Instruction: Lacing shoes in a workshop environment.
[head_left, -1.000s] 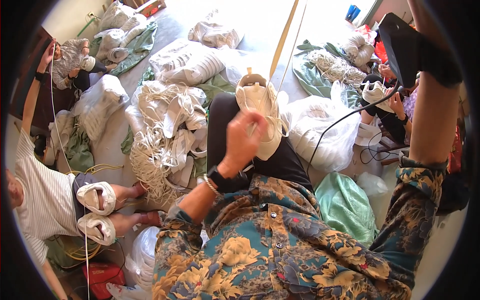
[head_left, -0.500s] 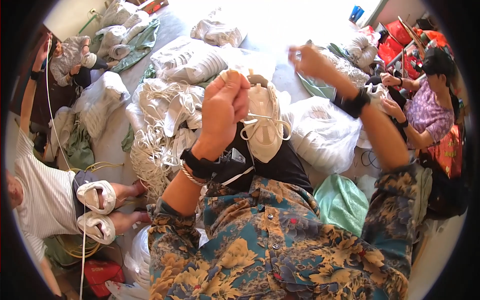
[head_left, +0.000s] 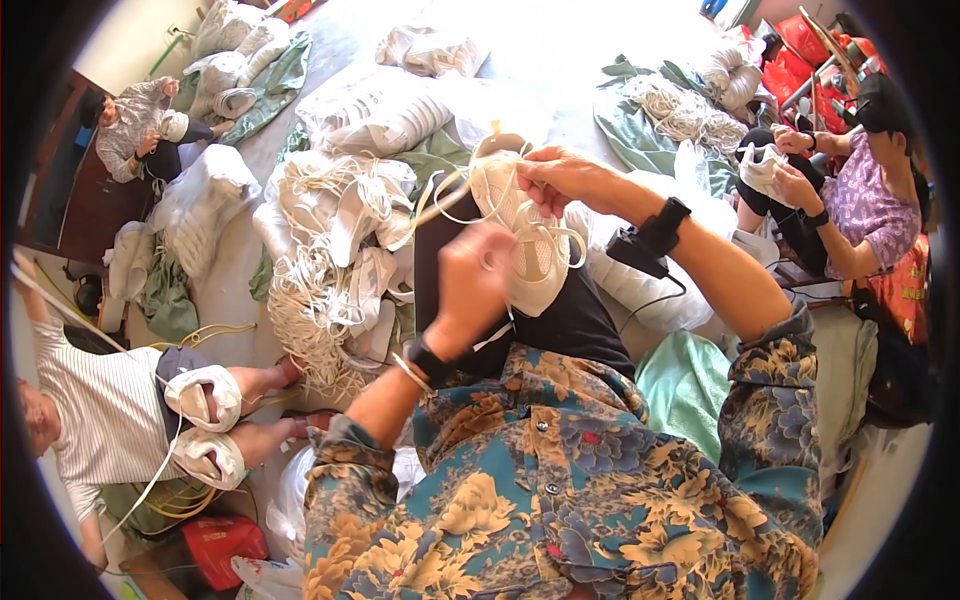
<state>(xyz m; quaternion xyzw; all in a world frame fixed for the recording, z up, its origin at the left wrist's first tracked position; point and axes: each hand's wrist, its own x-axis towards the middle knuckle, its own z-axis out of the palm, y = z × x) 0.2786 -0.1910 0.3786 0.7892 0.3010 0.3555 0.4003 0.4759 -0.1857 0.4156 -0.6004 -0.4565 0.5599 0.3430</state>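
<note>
A cream sneaker rests on my dark-trousered lap, its toe pointing toward me. A pale shoelace runs through its upper part and loops out to the left, partly blurred. My right hand is closed in a pinch on the shoelace over the upper part of the shoe. My left hand hovers at the sneaker's left side with its fingers curled. Motion smears them, so I cannot make out whether it holds the lace.
Left of my lap lies a heap of loose laces and pale shoes. Bagged shoes lie beyond, and a green sack sits by my right side. A co-worker in stripes is at left; others sit far left and at right with shoes.
My right hand has come down and left from the air onto the shoe's laces. My left hand has dropped toward me, beside the shoe. The sneaker has tilted slightly, and a lace loop shows at left.
</note>
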